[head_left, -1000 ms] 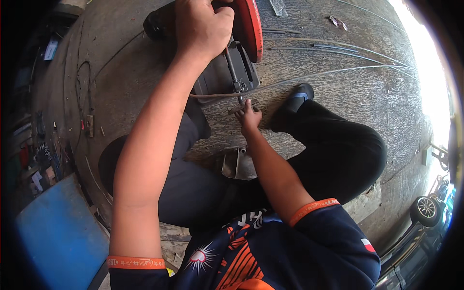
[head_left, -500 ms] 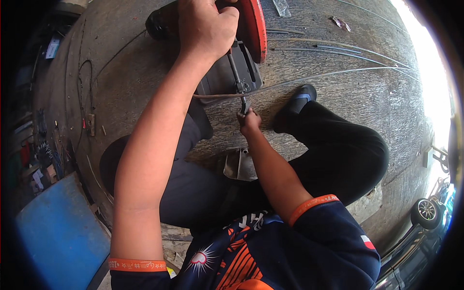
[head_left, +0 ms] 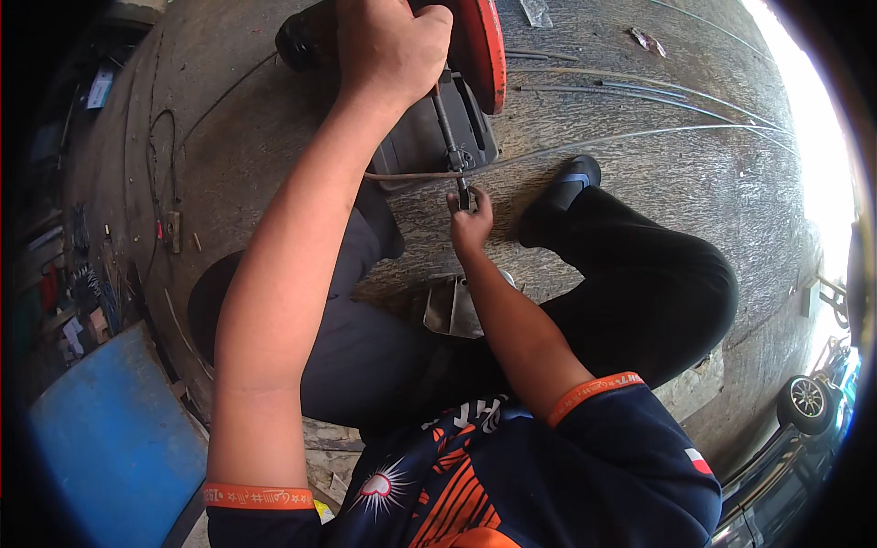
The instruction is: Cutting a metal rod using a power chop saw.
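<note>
A cut-off saw with a red blade guard (head_left: 491, 55) and a dark base (head_left: 406, 142) stands on the floor ahead of me. My left hand (head_left: 395, 55) is closed in a fist at the top of the saw, beside the guard; the handle inside it is mostly hidden. Along the base runs the clamp screw (head_left: 444, 119), ending near me in a small crank handle (head_left: 464, 199). The fingers and thumb of my right hand (head_left: 472, 226) pinch that crank. A long thin metal rod (head_left: 630, 136) lies across the base at the clamp, reaching far to the right.
More thin rods (head_left: 658, 94) lie on the floor at the right. A grey metal piece (head_left: 450, 309) sits between my legs. Leftward are a cable (head_left: 153, 183), a blue panel (head_left: 119, 438) and clutter. A vehicle's wheel (head_left: 807, 403) shows at far right.
My right hand has shifted its grip on the crank, its fingers now more spread round it. My left hand stays at the top of the saw.
</note>
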A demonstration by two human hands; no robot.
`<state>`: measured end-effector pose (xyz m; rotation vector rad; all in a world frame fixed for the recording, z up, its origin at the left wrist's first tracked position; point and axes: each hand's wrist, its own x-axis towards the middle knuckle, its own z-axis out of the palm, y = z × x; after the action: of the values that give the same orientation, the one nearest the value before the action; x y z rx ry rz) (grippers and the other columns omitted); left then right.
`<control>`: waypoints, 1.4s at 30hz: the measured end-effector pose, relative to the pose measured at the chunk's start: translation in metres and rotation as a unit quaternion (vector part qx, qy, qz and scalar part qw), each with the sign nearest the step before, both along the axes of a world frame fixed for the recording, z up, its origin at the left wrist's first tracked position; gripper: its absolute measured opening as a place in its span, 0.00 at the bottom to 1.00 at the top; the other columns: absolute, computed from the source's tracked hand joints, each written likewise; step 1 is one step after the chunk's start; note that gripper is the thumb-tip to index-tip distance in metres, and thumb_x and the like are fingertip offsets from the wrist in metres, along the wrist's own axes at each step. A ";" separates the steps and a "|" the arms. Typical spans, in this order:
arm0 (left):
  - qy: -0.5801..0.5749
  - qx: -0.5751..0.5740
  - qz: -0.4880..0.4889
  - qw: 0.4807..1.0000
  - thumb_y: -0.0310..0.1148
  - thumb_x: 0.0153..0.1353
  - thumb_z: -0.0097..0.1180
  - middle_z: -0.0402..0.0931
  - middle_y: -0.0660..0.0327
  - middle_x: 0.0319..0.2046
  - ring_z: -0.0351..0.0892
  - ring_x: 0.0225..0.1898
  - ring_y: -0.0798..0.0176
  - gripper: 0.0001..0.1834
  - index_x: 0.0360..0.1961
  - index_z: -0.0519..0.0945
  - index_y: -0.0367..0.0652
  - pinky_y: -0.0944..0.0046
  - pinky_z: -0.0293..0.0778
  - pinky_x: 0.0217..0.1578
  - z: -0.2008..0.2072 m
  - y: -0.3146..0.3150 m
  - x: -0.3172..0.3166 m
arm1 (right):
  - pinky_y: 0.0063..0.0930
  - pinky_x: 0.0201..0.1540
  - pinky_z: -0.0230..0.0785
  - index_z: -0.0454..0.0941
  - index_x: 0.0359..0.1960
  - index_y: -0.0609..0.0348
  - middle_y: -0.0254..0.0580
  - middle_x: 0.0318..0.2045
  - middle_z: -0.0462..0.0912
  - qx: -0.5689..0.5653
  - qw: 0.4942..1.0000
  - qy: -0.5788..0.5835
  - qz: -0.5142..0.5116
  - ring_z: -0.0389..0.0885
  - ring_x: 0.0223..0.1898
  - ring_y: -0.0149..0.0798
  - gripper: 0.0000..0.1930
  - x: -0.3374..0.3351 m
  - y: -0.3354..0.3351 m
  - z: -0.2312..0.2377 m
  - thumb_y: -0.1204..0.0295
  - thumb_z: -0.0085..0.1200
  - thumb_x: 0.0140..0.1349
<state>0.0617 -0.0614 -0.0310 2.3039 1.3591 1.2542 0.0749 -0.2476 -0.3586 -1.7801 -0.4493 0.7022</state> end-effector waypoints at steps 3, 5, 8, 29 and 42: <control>-0.019 0.002 -0.002 1.000 0.19 0.42 0.48 0.73 0.49 0.46 0.67 0.53 0.51 0.09 0.26 0.78 0.35 0.56 0.61 0.55 0.000 -0.001 0.004 | 0.29 0.38 0.69 0.69 0.44 0.63 0.42 0.29 0.75 0.044 0.988 0.145 0.025 0.74 0.26 0.38 0.15 0.009 0.009 -0.009 0.69 0.54 0.59; -0.026 -0.030 -0.001 0.999 0.19 0.42 0.48 0.72 0.49 0.46 0.67 0.53 0.51 0.09 0.26 0.78 0.35 0.56 0.62 0.55 0.002 -0.002 0.003 | 0.28 0.39 0.70 0.68 0.44 0.64 0.42 0.29 0.75 0.021 0.757 0.627 -0.183 0.73 0.24 0.37 0.14 0.016 0.009 -0.009 0.68 0.52 0.61; -0.040 -0.033 -0.004 0.999 0.19 0.42 0.48 0.72 0.49 0.46 0.67 0.54 0.51 0.08 0.26 0.77 0.35 0.57 0.62 0.54 0.003 -0.004 0.007 | 0.32 0.35 0.72 0.68 0.42 0.66 0.43 0.30 0.75 0.018 0.970 0.203 -0.134 0.75 0.25 0.40 0.12 0.010 0.004 -0.011 0.70 0.49 0.63; -0.023 0.005 0.005 1.000 0.18 0.41 0.48 0.73 0.49 0.45 0.67 0.53 0.50 0.08 0.25 0.77 0.35 0.56 0.59 0.57 0.002 -0.002 0.009 | 0.41 0.54 0.61 0.73 0.44 0.67 0.56 0.45 0.75 -0.051 0.986 -0.099 0.126 0.71 0.50 0.53 0.17 0.015 -0.003 0.000 0.71 0.56 0.55; -0.044 0.002 -0.010 0.999 0.18 0.41 0.48 0.73 0.49 0.45 0.68 0.52 0.50 0.08 0.24 0.77 0.34 0.55 0.60 0.56 0.001 -0.001 0.007 | 0.32 0.43 0.69 0.69 0.45 0.69 0.49 0.44 0.73 -0.047 0.889 0.408 -0.204 0.74 0.41 0.40 0.15 0.007 0.021 -0.011 0.71 0.50 0.60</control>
<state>0.0686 -0.0628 -0.0302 2.2318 1.3040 1.3366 0.0823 -0.2263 -0.3691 -1.4237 0.5212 1.0856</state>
